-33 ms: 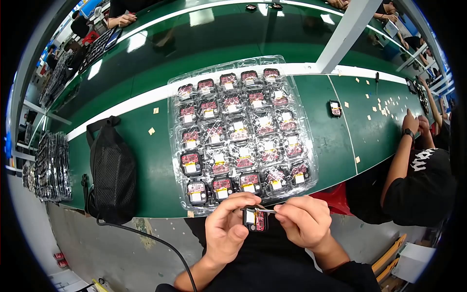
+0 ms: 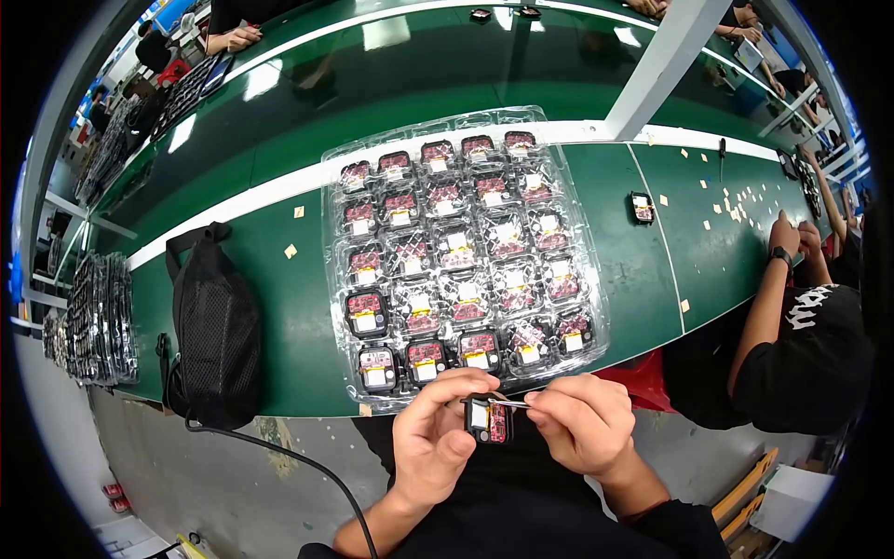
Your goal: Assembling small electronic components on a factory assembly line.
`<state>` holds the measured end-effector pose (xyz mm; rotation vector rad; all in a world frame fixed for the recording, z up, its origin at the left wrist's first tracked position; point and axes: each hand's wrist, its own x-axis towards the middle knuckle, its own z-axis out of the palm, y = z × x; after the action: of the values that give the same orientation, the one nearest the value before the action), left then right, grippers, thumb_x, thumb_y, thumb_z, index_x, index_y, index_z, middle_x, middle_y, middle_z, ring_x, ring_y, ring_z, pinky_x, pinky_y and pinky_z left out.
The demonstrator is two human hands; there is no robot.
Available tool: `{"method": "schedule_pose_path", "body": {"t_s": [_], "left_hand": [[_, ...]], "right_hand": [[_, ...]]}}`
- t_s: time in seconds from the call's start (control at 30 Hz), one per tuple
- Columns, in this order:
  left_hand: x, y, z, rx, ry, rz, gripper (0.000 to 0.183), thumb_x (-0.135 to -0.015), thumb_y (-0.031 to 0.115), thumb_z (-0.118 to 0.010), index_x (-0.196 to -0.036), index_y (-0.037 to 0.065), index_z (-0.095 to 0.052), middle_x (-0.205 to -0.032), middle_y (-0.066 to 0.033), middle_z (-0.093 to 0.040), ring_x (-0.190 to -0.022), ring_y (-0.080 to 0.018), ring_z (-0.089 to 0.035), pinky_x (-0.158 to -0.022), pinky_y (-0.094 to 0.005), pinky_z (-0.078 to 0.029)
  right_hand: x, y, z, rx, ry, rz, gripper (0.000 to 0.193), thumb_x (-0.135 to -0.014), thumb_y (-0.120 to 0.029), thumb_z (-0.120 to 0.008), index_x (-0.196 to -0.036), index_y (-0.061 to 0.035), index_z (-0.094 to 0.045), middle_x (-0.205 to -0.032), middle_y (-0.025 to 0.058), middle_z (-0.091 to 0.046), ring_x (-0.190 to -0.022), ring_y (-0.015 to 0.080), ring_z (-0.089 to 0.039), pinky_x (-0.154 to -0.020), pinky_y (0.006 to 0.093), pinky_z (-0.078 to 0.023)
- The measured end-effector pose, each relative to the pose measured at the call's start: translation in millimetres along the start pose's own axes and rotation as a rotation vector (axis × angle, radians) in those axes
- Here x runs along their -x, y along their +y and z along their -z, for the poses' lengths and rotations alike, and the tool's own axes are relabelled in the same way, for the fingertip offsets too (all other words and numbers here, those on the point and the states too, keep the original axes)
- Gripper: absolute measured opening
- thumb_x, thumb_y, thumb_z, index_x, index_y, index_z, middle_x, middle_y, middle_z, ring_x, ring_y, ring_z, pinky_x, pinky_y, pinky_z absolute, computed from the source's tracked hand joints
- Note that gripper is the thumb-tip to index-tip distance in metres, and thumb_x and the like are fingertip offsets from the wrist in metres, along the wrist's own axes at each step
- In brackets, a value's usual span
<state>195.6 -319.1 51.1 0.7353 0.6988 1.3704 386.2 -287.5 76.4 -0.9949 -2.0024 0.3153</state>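
Observation:
My left hand (image 2: 436,436) is closed around the edges of a small black square watch-like case (image 2: 500,425), held just off the table's near edge. The open side of the case faces up, showing a red circuit board, a white block and a strip of yellow tape. From the right, my right hand (image 2: 585,421) pinches thin metal tweezers (image 2: 514,403), whose tip reaches the top edge of the case. Directly beyond both hands lies a clear plastic tray (image 2: 337,321) with rows of similar cases in its pockets.
A black mesh bag (image 2: 217,326) lies left of the tray, with a black cable (image 2: 307,458) running down from it. One loose case (image 2: 641,208) sits to the right. Stacked trays (image 2: 101,317) stand far left. A co-worker (image 2: 792,317) sits at right beside scattered pale bits (image 2: 736,207).

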Motion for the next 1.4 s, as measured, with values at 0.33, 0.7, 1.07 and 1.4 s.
{"method": "schedule_pose_path", "body": {"t_s": [0.33, 0.7, 1.07, 1.4], "left_hand": [[-1, 1, 3, -0.059, -0.022, -0.065, 0.063, -0.093, 0.037, -0.079, -0.130, -0.011, -0.058, -0.134, -0.0212, -0.055, -0.121, -0.0247, -0.059, -0.103, -0.0379, -0.048], [2, 3, -1, -0.145, 0.024, -0.103, 0.059, -0.093, 0.029, -0.080, -0.132, -0.011, -0.059, -0.135, -0.0195, -0.055, -0.120, -0.0233, -0.060, -0.097, -0.0338, -0.051], [-4, 2, -1, -0.230, -0.044, -0.189, 0.056, -0.085, 0.016, -0.088, -0.127, -0.010, -0.062, -0.126, -0.0185, -0.061, -0.112, -0.0240, -0.065, -0.093, -0.0329, -0.054], [-44, -8, -41, -1.263, -0.124, -0.540, 0.031, -0.074, 0.012, -0.092, -0.095, 0.005, -0.070, -0.111, -0.0143, -0.063, -0.099, -0.0305, -0.068, -0.084, -0.0443, -0.057]], "right_hand": [[-3, -1, 3, -0.020, -0.049, -0.041, 0.023, -0.078, -0.008, -0.084, -0.098, -0.0039, -0.074, -0.085, 0.0064, -0.067, -0.065, 0.0182, -0.066, -0.053, 0.0297, -0.052], [6, -3, -11, 0.058, -0.002, -0.001, 0.022, -0.079, -0.007, -0.083, -0.099, -0.0013, -0.073, -0.085, 0.0073, -0.067, -0.062, 0.0184, -0.065, -0.051, 0.0296, -0.052], [-13, 58, 25, 0.237, 0.236, -0.300, 0.010, -0.094, 0.004, -0.065, -0.104, 0.0037, -0.064, -0.095, 0.0185, -0.065, -0.082, 0.0348, -0.065, -0.072, 0.0404, -0.053], [-26, 145, 43, 0.670, 0.056, -0.706, 0.042, -0.099, -0.030, -0.067, -0.133, -0.0065, -0.061, -0.133, 0.0174, -0.059, -0.093, 0.0421, -0.071, -0.081, 0.0504, -0.056]]}}
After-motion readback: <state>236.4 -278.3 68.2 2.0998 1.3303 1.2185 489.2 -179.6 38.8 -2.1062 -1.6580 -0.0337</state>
